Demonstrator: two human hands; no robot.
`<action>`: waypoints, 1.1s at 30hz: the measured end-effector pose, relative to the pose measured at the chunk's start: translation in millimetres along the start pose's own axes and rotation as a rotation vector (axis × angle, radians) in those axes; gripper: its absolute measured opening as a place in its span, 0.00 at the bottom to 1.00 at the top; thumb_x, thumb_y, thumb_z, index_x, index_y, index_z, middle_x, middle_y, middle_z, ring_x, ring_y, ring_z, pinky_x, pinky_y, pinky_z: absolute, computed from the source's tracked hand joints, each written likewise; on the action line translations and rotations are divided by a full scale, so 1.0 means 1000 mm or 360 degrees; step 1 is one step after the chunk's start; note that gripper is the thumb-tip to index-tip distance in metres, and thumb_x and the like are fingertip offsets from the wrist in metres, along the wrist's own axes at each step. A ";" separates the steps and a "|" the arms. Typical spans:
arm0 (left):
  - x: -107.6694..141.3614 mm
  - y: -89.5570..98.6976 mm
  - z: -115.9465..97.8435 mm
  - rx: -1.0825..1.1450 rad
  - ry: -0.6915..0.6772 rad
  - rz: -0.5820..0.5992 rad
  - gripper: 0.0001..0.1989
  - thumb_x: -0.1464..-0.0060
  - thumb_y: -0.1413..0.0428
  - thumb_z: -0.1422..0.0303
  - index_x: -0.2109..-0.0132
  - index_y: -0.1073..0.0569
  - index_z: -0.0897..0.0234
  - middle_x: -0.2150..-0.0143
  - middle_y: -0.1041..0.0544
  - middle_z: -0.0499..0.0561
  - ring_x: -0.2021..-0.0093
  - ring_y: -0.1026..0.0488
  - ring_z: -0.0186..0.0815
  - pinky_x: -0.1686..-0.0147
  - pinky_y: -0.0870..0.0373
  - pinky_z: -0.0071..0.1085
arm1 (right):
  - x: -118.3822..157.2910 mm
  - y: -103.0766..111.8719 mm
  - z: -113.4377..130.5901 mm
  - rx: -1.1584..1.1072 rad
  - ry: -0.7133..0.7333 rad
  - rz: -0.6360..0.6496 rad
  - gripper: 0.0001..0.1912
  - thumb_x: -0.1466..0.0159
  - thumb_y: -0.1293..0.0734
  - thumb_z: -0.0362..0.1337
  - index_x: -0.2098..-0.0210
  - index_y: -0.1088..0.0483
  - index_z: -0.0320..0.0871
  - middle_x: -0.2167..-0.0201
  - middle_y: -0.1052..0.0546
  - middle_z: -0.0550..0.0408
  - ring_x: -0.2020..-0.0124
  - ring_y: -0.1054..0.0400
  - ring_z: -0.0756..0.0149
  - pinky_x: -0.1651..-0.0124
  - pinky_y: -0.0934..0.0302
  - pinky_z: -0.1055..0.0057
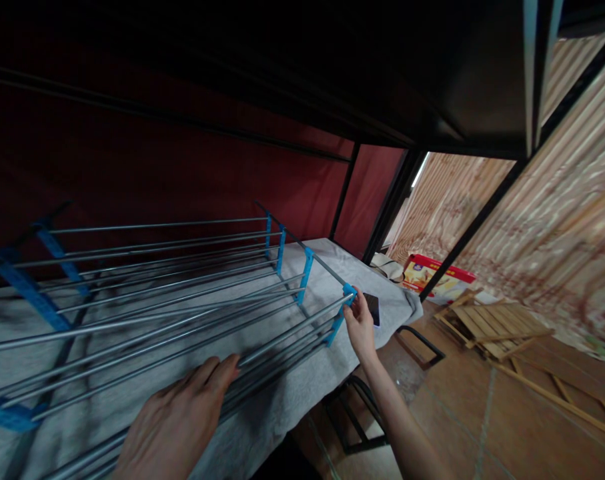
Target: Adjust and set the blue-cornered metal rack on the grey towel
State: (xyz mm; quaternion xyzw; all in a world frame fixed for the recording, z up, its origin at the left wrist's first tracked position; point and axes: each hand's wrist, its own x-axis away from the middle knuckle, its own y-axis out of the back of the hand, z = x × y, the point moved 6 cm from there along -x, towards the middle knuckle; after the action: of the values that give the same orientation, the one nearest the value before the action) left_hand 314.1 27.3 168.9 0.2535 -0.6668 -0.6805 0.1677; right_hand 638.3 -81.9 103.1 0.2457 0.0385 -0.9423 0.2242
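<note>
A rack of grey metal rods [182, 326] with blue plastic brackets [306, 275] lies across a bed covered with a grey sheet. My left hand [182, 417] is closed around the front rods near the bottom middle, its thumb side toward the rack. At the rack's front right corner, my right hand [359, 325] pinches the blue corner bracket [349, 293] where a rod meets it. One rod runs slantwise across the others in the middle. Just beyond my right hand, a dark phone [371, 308] rests on the sheet.
Above hangs a dark upper bunk [407, 73] on black posts. A red and yellow box [437, 277] stands past the bed's end. On the tiled floor [462, 400] are a folded wooden slatted piece [502, 320] and black metal stools [357, 413]. Patterned curtains [557, 227] hang at the right.
</note>
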 end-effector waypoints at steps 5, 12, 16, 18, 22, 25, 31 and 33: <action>0.002 -0.004 0.003 0.0015 0.0000 -0.0009 0.27 0.44 0.61 0.79 0.45 0.27 0.59 0.47 0.23 0.54 0.55 0.22 0.43 0.59 0.22 0.40 | 0.000 0.000 0.002 0.0032 0.0005 -0.0007 0.30 0.39 0.36 0.39 0.38 0.39 0.45 0.43 0.29 0.47 0.45 0.32 0.59 0.41 0.40 0.55; 0.001 -0.007 0.004 0.0009 -0.0008 0.0002 0.27 0.42 0.62 0.78 0.44 0.28 0.58 0.46 0.24 0.52 0.56 0.22 0.41 0.61 0.22 0.38 | 0.000 0.002 0.000 0.0072 -0.0011 -0.0005 0.30 0.40 0.36 0.39 0.38 0.39 0.45 0.43 0.29 0.47 0.45 0.32 0.58 0.40 0.40 0.55; 0.000 -0.006 0.004 -0.0030 0.0001 0.0051 0.28 0.43 0.63 0.79 0.43 0.29 0.59 0.47 0.23 0.53 0.56 0.22 0.42 0.61 0.22 0.40 | 0.000 0.002 0.000 0.0074 -0.0002 -0.0021 0.30 0.40 0.36 0.39 0.38 0.39 0.44 0.42 0.30 0.46 0.44 0.33 0.58 0.40 0.41 0.55; 0.001 -0.005 0.004 -0.0036 0.0004 0.0054 0.28 0.43 0.64 0.79 0.43 0.29 0.59 0.46 0.24 0.53 0.56 0.22 0.42 0.61 0.22 0.40 | 0.001 0.001 0.001 0.0065 0.0006 -0.0020 0.30 0.40 0.36 0.38 0.38 0.39 0.44 0.43 0.29 0.47 0.45 0.33 0.58 0.40 0.41 0.55; 0.002 -0.006 0.001 0.0004 -0.0014 0.0045 0.29 0.44 0.64 0.80 0.43 0.29 0.59 0.47 0.24 0.53 0.55 0.22 0.41 0.60 0.23 0.39 | 0.001 0.001 0.003 0.0044 -0.0007 -0.0021 0.29 0.40 0.36 0.38 0.39 0.38 0.44 0.44 0.28 0.47 0.46 0.32 0.59 0.41 0.40 0.56; 0.001 -0.003 -0.001 0.0040 -0.0029 0.0038 0.29 0.44 0.64 0.81 0.44 0.29 0.60 0.48 0.23 0.54 0.55 0.23 0.41 0.60 0.23 0.39 | 0.001 0.001 0.004 0.0038 -0.0005 -0.0013 0.30 0.40 0.36 0.38 0.38 0.38 0.44 0.44 0.29 0.47 0.46 0.32 0.58 0.41 0.40 0.56; -0.002 0.011 -0.003 0.0048 -0.0025 -0.0040 0.29 0.47 0.62 0.81 0.46 0.26 0.58 0.50 0.22 0.55 0.55 0.23 0.44 0.60 0.24 0.41 | 0.005 0.001 0.009 0.0129 0.0005 -0.0021 0.29 0.40 0.37 0.38 0.38 0.38 0.45 0.45 0.28 0.48 0.47 0.31 0.58 0.42 0.39 0.56; -0.002 0.012 -0.003 0.0029 -0.0037 -0.0044 0.28 0.47 0.61 0.81 0.46 0.26 0.58 0.50 0.22 0.55 0.55 0.23 0.44 0.60 0.24 0.40 | 0.006 0.000 0.010 0.0156 0.0015 -0.0013 0.29 0.39 0.38 0.38 0.38 0.39 0.44 0.45 0.27 0.48 0.47 0.31 0.59 0.42 0.39 0.57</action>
State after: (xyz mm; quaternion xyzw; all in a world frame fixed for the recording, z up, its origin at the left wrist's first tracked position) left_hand 316.0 25.1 181.3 0.2563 -0.6712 -0.6796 0.1482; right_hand 628.8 -86.4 109.0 0.2608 -0.0056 -0.9428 0.2077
